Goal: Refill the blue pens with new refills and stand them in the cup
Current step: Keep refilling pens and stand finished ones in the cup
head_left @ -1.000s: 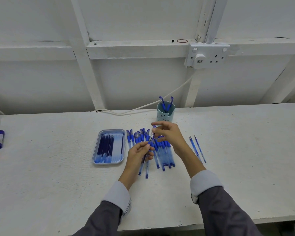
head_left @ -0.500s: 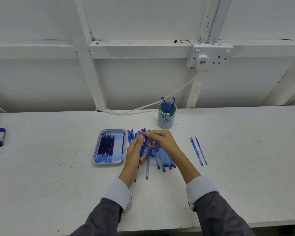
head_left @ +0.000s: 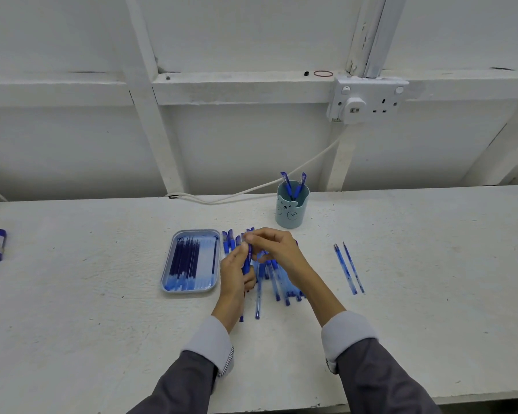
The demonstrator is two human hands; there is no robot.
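Slim blue plastic pen [head_left: 246, 262] sits dead centre of the frame. I've got my left hand [head_left: 236, 277] curled round its barrel and my right hand [head_left: 277, 252] in a pinch grip on the top end. Loose blue pens [head_left: 274, 283] lie underneath on the white tabletop [head_left: 102, 324], and the pale blue bear-face cup [head_left: 292, 218] just above holds two.

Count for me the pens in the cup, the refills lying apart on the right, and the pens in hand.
Blue pens standing in the light-blue bear-face plastic cup: 2
Thin blue refills lying apart on the right: 2
Blue pen gripped by left hand and right hand: 1
Total: 5
Pile under the hands: uncountable.
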